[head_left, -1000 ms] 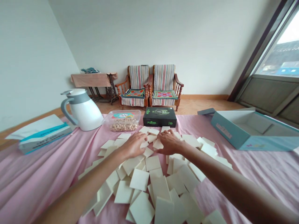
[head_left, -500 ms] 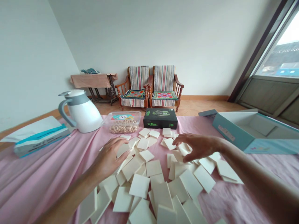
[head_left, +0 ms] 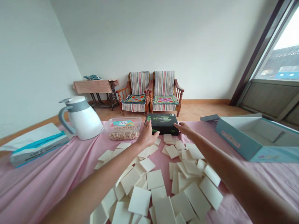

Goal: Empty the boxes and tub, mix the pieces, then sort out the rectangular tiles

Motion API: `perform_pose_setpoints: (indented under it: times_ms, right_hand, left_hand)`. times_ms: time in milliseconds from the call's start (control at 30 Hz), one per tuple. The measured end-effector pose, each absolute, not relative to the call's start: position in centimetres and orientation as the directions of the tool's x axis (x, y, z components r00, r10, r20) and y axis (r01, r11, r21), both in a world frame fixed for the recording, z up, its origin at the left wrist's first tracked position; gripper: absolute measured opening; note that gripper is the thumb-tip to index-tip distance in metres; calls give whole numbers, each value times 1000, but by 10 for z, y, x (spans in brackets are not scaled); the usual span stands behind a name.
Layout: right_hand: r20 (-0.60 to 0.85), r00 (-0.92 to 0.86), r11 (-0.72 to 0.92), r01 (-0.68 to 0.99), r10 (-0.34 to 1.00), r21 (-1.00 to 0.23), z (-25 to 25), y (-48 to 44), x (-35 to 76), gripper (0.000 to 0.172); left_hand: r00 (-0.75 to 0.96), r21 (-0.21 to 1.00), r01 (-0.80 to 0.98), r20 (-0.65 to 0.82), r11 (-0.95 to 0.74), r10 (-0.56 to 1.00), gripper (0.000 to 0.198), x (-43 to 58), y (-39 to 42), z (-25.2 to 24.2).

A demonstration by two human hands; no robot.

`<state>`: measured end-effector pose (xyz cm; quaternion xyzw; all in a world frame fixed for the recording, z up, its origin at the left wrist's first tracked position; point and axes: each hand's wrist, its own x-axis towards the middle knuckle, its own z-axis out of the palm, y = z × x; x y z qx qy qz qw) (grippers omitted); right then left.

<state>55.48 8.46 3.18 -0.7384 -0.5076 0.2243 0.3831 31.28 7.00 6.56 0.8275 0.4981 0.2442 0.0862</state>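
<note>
A black box (head_left: 163,127) with green lettering and a pictured device on its lid sits at the far side of the cloth. My left hand (head_left: 148,134) is at its left front corner, fingers along the side and thumb apart in front. Around the right front corner is my right hand (head_left: 184,128), thumb at the front face and the other fingers partly hidden. Both hands appear to take hold of the box, which rests flat. Many cream square tiles (head_left: 139,200) lie loosely heaped beneath my forearms, some overlapping.
Left of the box stands a clear plastic tub (head_left: 123,136) of small beige pieces. Farther left are a white and grey jug (head_left: 84,121) and a tissue pack (head_left: 39,146). An open light-blue box (head_left: 238,141) is at right. Pink cloth (head_left: 77,174) covers the surface; two chairs (head_left: 165,90) stand beyond.
Both hands have moved forward from above the tiles to the black box. Some tiles at left and right have shifted. The view has tilted slightly upward; the black box stays in place.
</note>
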Motion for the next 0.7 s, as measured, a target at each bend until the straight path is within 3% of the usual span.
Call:
perform_pose_setpoints:
  times_ms: [267, 500, 700]
  right_hand:
    - [-12, 401, -216, 470, 916, -856, 24, 102, 556, 34]
    - [-28, 402, -227, 456, 915, -861, 22, 105, 556, 37]
    - [-15, 354, -176, 427, 935, -887, 24, 100, 557, 36]
  left_hand:
    - [212, 351, 884, 289, -310, 933, 67, 354, 140, 62]
    - [54, 429, 895, 166, -122, 985, 74, 353, 163, 68]
    - [9, 501, 863, 116, -67, 993, 61, 356, 159, 69]
